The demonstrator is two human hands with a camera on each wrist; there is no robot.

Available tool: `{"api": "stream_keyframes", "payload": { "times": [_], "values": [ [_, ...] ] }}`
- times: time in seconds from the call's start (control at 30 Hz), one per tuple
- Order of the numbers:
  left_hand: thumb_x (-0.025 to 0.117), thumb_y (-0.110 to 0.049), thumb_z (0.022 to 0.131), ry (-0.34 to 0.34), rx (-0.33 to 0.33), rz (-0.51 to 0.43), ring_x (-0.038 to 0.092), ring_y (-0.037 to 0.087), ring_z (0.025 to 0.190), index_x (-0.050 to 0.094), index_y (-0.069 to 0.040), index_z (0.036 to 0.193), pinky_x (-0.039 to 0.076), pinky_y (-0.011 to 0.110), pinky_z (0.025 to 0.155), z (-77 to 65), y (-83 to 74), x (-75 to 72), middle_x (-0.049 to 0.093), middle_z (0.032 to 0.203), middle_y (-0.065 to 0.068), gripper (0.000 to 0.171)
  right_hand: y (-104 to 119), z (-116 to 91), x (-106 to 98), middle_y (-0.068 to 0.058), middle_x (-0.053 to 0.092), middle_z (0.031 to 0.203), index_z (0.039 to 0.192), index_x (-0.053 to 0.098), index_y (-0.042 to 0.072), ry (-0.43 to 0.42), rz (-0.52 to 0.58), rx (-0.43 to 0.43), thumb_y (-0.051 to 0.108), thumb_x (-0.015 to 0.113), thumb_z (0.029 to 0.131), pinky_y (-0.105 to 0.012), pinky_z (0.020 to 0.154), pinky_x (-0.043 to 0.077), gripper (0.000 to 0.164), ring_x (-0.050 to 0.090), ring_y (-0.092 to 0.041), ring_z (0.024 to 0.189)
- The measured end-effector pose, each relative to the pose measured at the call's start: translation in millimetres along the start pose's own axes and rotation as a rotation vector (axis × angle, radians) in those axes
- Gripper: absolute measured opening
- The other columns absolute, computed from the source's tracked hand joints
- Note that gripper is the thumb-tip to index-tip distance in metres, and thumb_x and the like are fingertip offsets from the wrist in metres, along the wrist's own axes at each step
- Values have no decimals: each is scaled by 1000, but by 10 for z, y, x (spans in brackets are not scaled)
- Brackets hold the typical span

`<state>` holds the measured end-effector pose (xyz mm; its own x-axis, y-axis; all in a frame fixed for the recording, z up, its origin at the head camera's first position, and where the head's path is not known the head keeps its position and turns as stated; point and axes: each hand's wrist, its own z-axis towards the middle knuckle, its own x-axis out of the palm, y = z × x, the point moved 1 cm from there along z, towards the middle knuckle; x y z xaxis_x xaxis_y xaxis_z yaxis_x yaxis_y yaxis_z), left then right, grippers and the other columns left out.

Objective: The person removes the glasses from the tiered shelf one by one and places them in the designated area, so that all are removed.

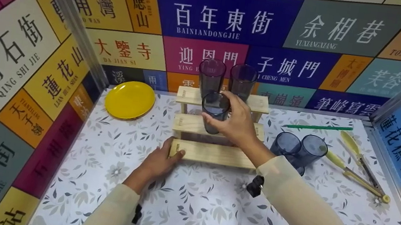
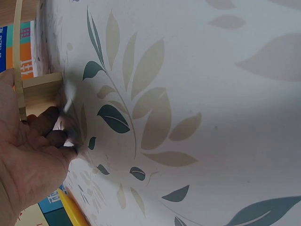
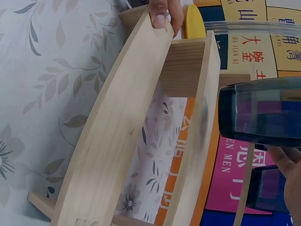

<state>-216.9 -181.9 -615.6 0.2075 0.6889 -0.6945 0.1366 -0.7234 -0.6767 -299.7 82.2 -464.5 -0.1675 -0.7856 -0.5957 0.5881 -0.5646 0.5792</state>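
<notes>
My right hand (image 1: 236, 121) grips a dark tinted glass (image 1: 216, 109) by its sides, thumb on one side and fingers on the other. The glass is upright at the middle step of a three-tier wooden rack (image 1: 214, 153); in the right wrist view the base of this glass (image 3: 228, 113) looks just off that step. With its thumb on top, my left hand (image 1: 160, 160) holds the left end of the lowest step. On the top step stand two more glasses, a purplish one (image 1: 211, 75) and a dark one (image 1: 243, 80).
Right of the rack, several bluish glasses (image 1: 313, 145) stand close together on the patterned tabletop (image 1: 190, 213). Beyond them lie a green stick (image 1: 318, 127) and yellow-tipped tongs (image 1: 363, 170). A yellow plate (image 1: 129, 100) is at the back left. Printed walls (image 1: 229, 18) enclose the table.
</notes>
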Motion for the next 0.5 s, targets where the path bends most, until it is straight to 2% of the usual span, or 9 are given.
{"api": "stream_keyframes", "payload": {
  "times": [0.3, 0.5],
  "values": [
    [49, -74, 109, 5, -8, 12, 52, 51, 152, 20, -21, 178, 42, 63, 126, 5, -1, -7, 53, 164, 32, 92, -1, -5, -186, -18, 78, 125, 142, 66, 0, -15, 34, -60, 43, 100, 82, -45, 88, 66, 81, 77, -33, 106],
    [48, -75, 109, 3, 3, 8, 52, 52, 153, 20, -21, 178, 40, 65, 127, 0, 1, -4, 53, 164, 32, 92, -27, -20, -308, -16, 77, 122, 139, 66, 0, -18, 63, -80, 40, 100, 82, -42, 85, 67, 77, 77, -29, 104]
  ]
}}
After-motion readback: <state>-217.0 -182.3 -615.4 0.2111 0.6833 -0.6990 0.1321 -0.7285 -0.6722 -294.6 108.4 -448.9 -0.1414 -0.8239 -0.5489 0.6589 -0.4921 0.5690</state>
